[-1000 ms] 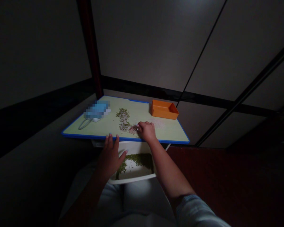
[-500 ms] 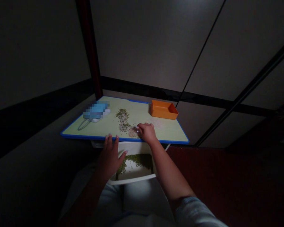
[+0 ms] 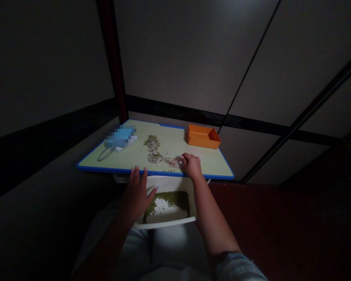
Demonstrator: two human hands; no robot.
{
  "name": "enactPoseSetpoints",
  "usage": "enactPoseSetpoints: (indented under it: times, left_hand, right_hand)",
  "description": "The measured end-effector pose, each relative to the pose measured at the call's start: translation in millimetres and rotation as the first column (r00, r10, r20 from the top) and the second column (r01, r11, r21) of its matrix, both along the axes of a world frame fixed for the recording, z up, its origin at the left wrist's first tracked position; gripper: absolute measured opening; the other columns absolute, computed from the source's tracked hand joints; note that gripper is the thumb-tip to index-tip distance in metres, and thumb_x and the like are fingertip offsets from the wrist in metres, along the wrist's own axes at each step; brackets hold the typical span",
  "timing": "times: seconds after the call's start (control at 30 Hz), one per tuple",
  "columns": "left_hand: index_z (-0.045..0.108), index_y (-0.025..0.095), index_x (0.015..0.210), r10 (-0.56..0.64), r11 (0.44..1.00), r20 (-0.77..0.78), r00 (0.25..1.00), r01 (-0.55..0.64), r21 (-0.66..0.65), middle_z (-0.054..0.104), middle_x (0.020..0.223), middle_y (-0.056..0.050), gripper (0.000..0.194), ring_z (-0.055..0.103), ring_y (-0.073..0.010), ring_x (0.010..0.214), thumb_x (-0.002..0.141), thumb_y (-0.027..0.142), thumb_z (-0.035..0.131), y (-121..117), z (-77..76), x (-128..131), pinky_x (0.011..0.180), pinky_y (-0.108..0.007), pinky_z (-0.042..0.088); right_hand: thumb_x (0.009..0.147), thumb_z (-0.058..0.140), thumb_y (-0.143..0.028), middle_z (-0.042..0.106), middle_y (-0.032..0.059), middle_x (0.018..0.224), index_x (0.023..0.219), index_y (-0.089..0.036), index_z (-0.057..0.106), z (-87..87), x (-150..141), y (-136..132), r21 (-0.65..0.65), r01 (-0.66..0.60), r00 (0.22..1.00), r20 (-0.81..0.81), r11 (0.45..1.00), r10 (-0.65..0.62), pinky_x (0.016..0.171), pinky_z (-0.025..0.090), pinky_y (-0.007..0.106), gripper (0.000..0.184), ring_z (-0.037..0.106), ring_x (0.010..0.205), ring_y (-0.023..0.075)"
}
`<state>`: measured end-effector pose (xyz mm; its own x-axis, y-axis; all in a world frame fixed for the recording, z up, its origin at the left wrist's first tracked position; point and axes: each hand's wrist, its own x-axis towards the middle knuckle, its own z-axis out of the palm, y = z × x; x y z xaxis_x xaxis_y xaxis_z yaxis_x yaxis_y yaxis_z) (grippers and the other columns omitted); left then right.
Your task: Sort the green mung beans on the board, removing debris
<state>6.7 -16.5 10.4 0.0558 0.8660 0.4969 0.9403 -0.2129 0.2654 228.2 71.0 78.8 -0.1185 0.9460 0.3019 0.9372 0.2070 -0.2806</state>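
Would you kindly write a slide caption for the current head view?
Right hand pinching a translucent piece beside scattered grains on a table, left hand at its near edge, orange box beyond.

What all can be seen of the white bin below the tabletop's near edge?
The white bin looks like smooth plastic, open-topped. It sits below the blue-edged tabletop, above the person's legs. Green grains lie heaped along its far and right sides, thinner at left, leaving its white bottom bare nearer the person. The left hand and right forearm overlap its sides in view; contact is unclear.

Pale yellow-green tabletop (image 3: pixel 125 162), blue edging (image 3: pixel 155 172); green and whitish grains (image 3: pixel 153 146); orange box (image 3: pixel 203 141)
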Motion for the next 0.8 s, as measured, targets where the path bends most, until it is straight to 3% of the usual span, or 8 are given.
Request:
enactPoseSetpoints:
  times: [0.27,0.6,0.8]
  left_hand:
    - [0.040,0.003,0.136,0.022,0.999,-0.019,1.000,-0.022,-0.037,0.027,0.150,-0.030,0.070,0.021,-0.0398,0.142,0.082,0.046,0.048,-1,4.6,2,0.108,-0.052,0.035]
    - [0.042,0.007,0.136,0.019,0.999,-0.027,0.999,-0.018,0.040,0.031,0.150,-0.025,0.066,0.022,-0.0373,0.142,0.081,0.044,0.049,0,2.6,1,0.106,-0.053,0.037]
    - [0.042,0.006,0.135,0.025,1.000,-0.019,1.000,-0.025,0.017,0.032,0.149,-0.026,0.067,0.023,-0.0387,0.142,0.081,0.045,0.048,1,3.8,1,0.108,-0.052,0.035]
  right_hand:
    - [0.096,0.041,-0.032,0.070,0.0050,0.090,0.098,-0.023,0.065,0.4,-13,-2,-0.012,-0.019,0.995,0.102,1.000,0.020,0.077,0.029,0.028,0.025,0.060,0.087,0.0168]
    - [0.097,0.040,-0.034,0.071,0.0063,0.090,0.101,-0.023,0.065,1.6,-23,-3,-0.032,-0.072,0.984,0.162,0.997,0.076,0.079,0.029,0.029,0.027,0.061,0.088,0.0171]
    - [0.097,0.040,-0.034,0.071,0.0059,0.091,0.102,-0.024,0.065,1.9,-23,-3,-0.042,-0.098,0.981,0.163,0.994,0.103,0.080,0.030,0.029,0.027,0.061,0.089,0.0171]
